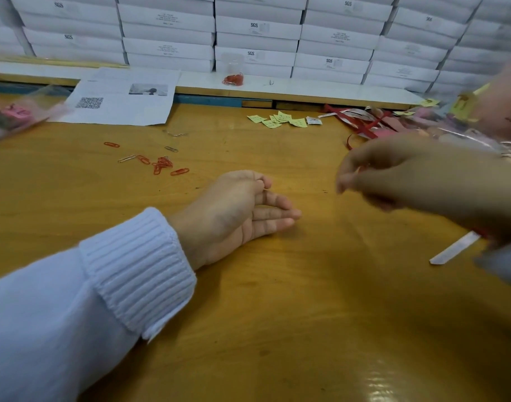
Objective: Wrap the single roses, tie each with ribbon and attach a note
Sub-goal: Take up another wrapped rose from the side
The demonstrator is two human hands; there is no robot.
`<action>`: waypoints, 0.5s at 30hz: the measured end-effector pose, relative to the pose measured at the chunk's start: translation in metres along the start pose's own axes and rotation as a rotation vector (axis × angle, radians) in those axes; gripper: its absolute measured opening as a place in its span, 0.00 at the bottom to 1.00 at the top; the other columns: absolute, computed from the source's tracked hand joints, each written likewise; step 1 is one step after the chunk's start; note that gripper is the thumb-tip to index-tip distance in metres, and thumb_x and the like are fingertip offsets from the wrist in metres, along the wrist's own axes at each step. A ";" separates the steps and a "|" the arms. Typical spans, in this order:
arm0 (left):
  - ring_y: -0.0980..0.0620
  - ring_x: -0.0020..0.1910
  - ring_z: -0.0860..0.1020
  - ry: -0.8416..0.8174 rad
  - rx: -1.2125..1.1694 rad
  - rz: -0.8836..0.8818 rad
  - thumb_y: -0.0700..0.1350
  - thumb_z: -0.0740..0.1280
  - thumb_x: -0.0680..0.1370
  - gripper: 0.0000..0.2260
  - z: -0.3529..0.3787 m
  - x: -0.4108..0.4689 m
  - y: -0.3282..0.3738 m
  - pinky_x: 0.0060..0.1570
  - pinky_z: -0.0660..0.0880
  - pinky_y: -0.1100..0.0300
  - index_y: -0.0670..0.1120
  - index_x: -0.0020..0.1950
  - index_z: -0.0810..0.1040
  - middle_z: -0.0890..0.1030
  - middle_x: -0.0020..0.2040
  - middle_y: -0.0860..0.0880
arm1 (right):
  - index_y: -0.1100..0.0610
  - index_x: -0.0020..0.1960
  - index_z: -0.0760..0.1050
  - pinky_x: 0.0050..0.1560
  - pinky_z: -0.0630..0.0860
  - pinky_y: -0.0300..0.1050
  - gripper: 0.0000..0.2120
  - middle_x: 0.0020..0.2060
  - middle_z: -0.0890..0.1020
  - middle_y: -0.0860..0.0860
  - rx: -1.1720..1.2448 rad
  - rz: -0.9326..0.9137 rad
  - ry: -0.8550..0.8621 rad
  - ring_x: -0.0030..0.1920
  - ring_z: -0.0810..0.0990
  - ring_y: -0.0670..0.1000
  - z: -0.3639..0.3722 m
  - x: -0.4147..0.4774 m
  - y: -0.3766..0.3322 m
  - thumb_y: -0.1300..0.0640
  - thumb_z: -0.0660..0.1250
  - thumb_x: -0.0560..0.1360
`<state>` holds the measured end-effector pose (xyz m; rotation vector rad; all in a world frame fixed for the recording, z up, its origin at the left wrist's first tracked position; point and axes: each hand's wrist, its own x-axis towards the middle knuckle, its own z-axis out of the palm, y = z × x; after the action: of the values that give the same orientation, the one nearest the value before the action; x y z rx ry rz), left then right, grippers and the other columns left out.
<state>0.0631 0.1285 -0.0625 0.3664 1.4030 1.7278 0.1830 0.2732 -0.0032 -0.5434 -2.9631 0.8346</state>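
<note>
My left hand [242,210] rests on its edge on the wooden table [277,285]. Its thumb and forefinger pinch a tiny orange piece, maybe a paper clip. My right hand [408,175] hovers to the right, blurred, with the fingers curled. An orange fleck shows at its fingertips, and what it is cannot be made out. Yellow notes [280,120] lie scattered at the back. Red ribbon [364,126] and a pile of wrapped roses [457,134] sit at the far right. One wrapped pink rose [10,116] lies at the far left.
Loose red and silver paper clips [161,165] lie left of centre. A printed sheet [123,97] hangs over the back ledge, near a small bag of red bands [233,79]. A white ribbon strip [454,248] lies under my right wrist. Stacked white boxes [257,33] wall off the back.
</note>
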 end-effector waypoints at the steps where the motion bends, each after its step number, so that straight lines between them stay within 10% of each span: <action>1: 0.48 0.30 0.83 0.020 -0.017 0.006 0.38 0.51 0.83 0.07 0.001 0.000 0.000 0.29 0.79 0.60 0.41 0.50 0.68 0.78 0.30 0.43 | 0.48 0.39 0.78 0.32 0.66 0.40 0.10 0.25 0.76 0.48 -0.032 0.005 -0.030 0.25 0.74 0.41 0.012 0.004 -0.006 0.45 0.61 0.73; 15: 0.58 0.25 0.79 0.111 0.161 0.168 0.38 0.57 0.82 0.08 0.000 0.004 -0.007 0.25 0.74 0.68 0.40 0.46 0.73 0.75 0.25 0.50 | 0.47 0.40 0.70 0.32 0.65 0.41 0.08 0.28 0.71 0.44 -0.210 -0.120 0.108 0.31 0.70 0.43 0.070 0.024 0.013 0.49 0.63 0.77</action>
<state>0.0637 0.1311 -0.0695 0.4948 1.6379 1.7972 0.1572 0.2562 -0.0715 -0.3964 -2.9656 0.4716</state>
